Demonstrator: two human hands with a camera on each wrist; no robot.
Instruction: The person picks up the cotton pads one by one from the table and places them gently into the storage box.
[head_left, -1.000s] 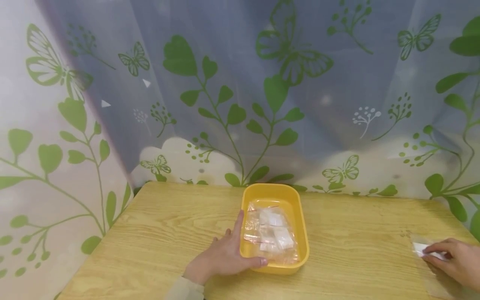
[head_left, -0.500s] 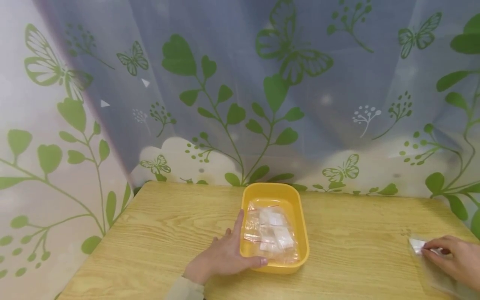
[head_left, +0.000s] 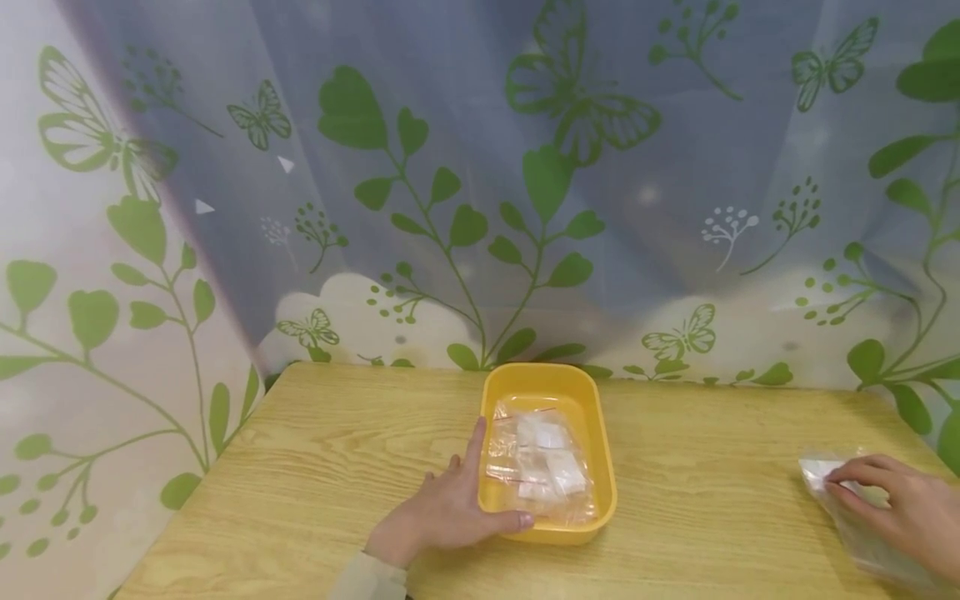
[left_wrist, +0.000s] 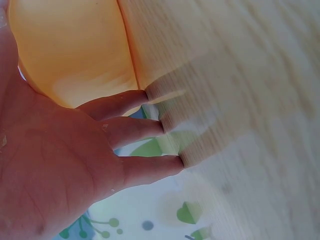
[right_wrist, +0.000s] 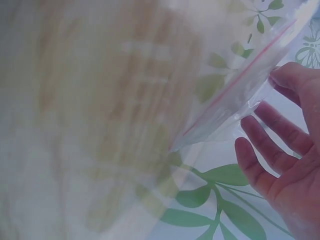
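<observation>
A yellow plastic tray (head_left: 608, 467) stands on the wooden table, with several clear zip bags (head_left: 540, 467) holding white pieces inside it. My left hand (head_left: 442, 517) rests at the tray's near left corner, thumb on the front rim and index finger along the left side. The left wrist view shows the other fingers (left_wrist: 145, 126) straight, tips down at the tabletop. At the far right, my right hand (head_left: 900, 508) pinches a clear zip bag (head_left: 816, 472) between thumb and index finger. A red line runs along the seal of that bag (right_wrist: 235, 85) in the right wrist view.
Around the tray spreads the light wooden table (head_left: 712, 483). Behind it hangs a grey-blue curtain (head_left: 465, 100) printed with green leaves and butterflies, and a pale curtain (head_left: 67, 167) with the same print runs along the left side.
My right hand has moved a little left and farther back with the zip bag, and more of the bag now shows. The left hand and the tray have stayed put.
</observation>
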